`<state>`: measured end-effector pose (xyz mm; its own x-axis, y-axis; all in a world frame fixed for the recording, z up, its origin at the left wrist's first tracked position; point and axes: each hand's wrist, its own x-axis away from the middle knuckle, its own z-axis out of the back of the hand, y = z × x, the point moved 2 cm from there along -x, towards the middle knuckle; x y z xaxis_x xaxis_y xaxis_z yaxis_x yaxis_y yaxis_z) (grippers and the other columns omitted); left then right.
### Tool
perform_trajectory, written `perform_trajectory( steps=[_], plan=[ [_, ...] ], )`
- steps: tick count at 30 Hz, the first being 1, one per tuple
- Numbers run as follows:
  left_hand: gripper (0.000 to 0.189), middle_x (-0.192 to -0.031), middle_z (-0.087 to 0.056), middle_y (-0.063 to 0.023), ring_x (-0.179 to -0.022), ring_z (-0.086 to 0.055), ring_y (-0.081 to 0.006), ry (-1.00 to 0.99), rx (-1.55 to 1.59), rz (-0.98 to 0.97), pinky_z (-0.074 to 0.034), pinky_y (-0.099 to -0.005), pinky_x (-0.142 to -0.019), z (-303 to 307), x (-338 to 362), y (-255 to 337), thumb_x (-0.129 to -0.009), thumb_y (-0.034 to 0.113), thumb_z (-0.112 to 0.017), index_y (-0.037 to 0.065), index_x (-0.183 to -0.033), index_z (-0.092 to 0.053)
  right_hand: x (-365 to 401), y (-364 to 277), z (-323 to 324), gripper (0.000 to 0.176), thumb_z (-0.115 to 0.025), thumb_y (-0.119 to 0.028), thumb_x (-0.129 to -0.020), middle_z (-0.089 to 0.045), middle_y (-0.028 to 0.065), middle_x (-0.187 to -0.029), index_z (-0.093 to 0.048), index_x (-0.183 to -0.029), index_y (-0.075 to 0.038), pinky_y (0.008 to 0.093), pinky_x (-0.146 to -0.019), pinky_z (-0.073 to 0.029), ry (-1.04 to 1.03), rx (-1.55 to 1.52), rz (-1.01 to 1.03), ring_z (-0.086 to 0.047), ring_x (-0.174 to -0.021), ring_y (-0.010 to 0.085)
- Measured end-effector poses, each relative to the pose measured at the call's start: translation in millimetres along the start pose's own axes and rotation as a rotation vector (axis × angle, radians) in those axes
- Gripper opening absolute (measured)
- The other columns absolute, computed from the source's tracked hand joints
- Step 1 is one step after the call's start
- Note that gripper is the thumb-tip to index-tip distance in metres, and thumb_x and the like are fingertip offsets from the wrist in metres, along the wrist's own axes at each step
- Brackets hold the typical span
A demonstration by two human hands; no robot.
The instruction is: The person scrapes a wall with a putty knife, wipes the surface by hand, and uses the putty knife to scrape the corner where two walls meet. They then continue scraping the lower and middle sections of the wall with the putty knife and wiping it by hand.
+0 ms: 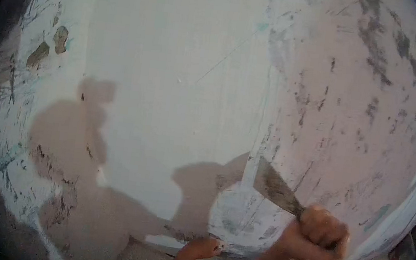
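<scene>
Evidently, the work on the broad, pale plaster wall (167, 33) is only partway along: the middle looks smooth and mostly even, while the pinkish area on the right (340, 140) is streaked with dark marks, and the left side is scuffed, with two brownish hollows (60, 39). Near the bottom, a rounded whitish patch (239, 216) looks uneven too, so those parts seem to be left. The person's right hand (317, 232) has its grip closed around a flat, flared metal scraper (281, 190), whose blade slants up and left at the wall, beside the whitish patch; whether its edge touches the surface cannot be told. The handle is hidden in the fist. The left hand (203, 248) is low and near, beside the wall's lower part, and whether its grip is closed on anything is unclear. A shadow (64, 129) dims the left side, the items at the far right edge (413, 238) are blurred, and both forearms are cut off below.
</scene>
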<state>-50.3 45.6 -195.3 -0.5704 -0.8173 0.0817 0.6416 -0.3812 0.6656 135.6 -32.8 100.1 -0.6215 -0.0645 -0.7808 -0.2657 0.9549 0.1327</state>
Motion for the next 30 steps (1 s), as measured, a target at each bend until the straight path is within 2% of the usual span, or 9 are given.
perform_trajectory(
  steps=[2, 5, 6, 7, 11, 13, 17, 19, 30],
  plan=[
    [0.039, -0.106, -0.068, -0.0229, -0.097, -0.066, -0.0396, 0.005, -0.094, -0.059, -0.051, -0.0486, -0.087, 17.2, 11.1, 27.5, -0.095, 0.031, -0.057, 0.004, -0.122, -0.063, -7.4, -22.3, 7.0, 0.047, -0.041, -0.032, -0.099, -0.019, -0.0058, -0.043, -0.023, -0.057, -0.019, 0.0266, -0.037, -0.019, 0.032, -0.064, 0.004, -0.014, -0.036, 0.0071],
    [0.036, -0.102, -0.068, -0.022, -0.094, -0.066, -0.0404, 0.082, -0.036, -0.007, -0.051, -0.0493, -0.084, -16.6, -6.3, -17.9, -0.095, 0.03, -0.056, 0.003, -0.119, -0.063, 1.0, 12.7, -7.8, 0.043, -0.041, -0.024, -0.098, -0.013, -0.0048, -0.046, -0.021, -0.06, -0.018, 0.0274, -0.044, -0.014, -0.098, -0.112, -0.081, -0.006, -0.044, 0.0077],
    [0.034, -0.101, -0.068, -0.0221, -0.094, -0.065, -0.0407, -0.018, -0.028, 0.115, -0.051, -0.0495, -0.082, 32.0, 23.6, 48.7, -0.095, 0.029, -0.055, 0.004, -0.118, -0.063, 0.3, 7.5, -10.8, 0.043, -0.041, -0.023, -0.098, -0.013, -0.005, -0.047, -0.021, -0.061, -0.019, 0.0286, -0.045, -0.014, -0.135, -0.181, -0.126, -0.006, -0.045, 0.0079],
    [0.034, -0.101, -0.068, -0.0221, -0.094, -0.065, -0.0407, -0.016, -0.028, 0.119, -0.051, -0.0495, -0.082, 26.5, 20.9, 39.5, -0.095, 0.029, -0.055, 0.004, -0.118, -0.063, -2.0, -2.7, -9.2, 0.043, -0.041, -0.023, -0.098, -0.013, -0.005, -0.047, -0.021, -0.061, -0.019, 0.0286, -0.045, -0.014, -0.132, -0.185, -0.129, -0.006, -0.045, 0.0079],
    [0.034, -0.102, -0.068, -0.0232, -0.095, -0.066, -0.0412, 0.021, -0.095, -0.028, -0.051, -0.0503, -0.083, 17.2, 13.4, 28.5, -0.095, 0.028, -0.057, 0.004, -0.119, -0.064, -3.3, -8.2, -0.8, 0.043, -0.042, -0.025, -0.098, -0.016, -0.005, -0.049, -0.021, -0.061, -0.02, 0.029, -0.045, -0.014, 0.063, -0.094, 0.028, -0.007, -0.045, 0.0078],
    [0.034, -0.102, -0.069, -0.024, -0.097, -0.066, -0.042, 0.073, -0.085, -0.06, -0.051, -0.0507, -0.086, 11.5, 10.5, 18.7, -0.095, 0.027, -0.056, 0.005, -0.119, -0.064, 3.1, 15.4, -4.3, 0.043, -0.043, -0.029, -0.094, -0.016, -0.0049, -0.046, -0.024, -0.057, -0.02, 0.0267, -0.039, -0.014, -0.099, -0.139, -0.158, -0.012, -0.038, 0.0061],
    [0.036, -0.102, -0.069, -0.0236, -0.098, -0.067, -0.0414, 0.031, -0.116, -0.008, -0.052, -0.0504, -0.087, 21.9, 17.1, 33.9, -0.096, 0.029, -0.056, 0.005, -0.121, -0.065, -2.2, -14.4, -3.3, 0.043, -0.042, -0.033, -0.095, -0.014, -0.0045, -0.047, -0.023, -0.059, -0.019, 0.0279, -0.04, -0.014, 0.185, -0.031, 0.028, -0.011, -0.039, 0.0077],
    [0.038, -0.101, -0.07, -0.0235, -0.098, -0.067, -0.0402, 0.112, -0.03, -0.06, -0.052, -0.0499, -0.086, 11.6, 13.8, 21.9, -0.096, 0.03, -0.057, 0.005, -0.125, -0.064, 1.7, 15.3, -2.8, 0.044, -0.04, -0.032, -0.097, -0.019, -0.0037, -0.045, -0.024, -0.059, -0.019, 0.0283, -0.039, -0.016, -0.068, -0.107, -0.093, -0.014, -0.038, 0.0081],
    [0.041, -0.1, -0.069, -0.0255, -0.094, -0.066, -0.0414, 0.076, -0.121, -0.067, -0.051, -0.0505, -0.086, 12.6, 12.2, 19.0, -0.093, 0.028, -0.06, 0.004, -0.126, -0.063, -15.3, -3.0, 0.5, 0.046, -0.04, -0.033, -0.1, -0.019, -0.0049, -0.045, -0.024, -0.06, -0.018, 0.0268, -0.04, -0.014, -0.007, -0.172, -0.062, -0.014, -0.039, 0.008]
  ],
)
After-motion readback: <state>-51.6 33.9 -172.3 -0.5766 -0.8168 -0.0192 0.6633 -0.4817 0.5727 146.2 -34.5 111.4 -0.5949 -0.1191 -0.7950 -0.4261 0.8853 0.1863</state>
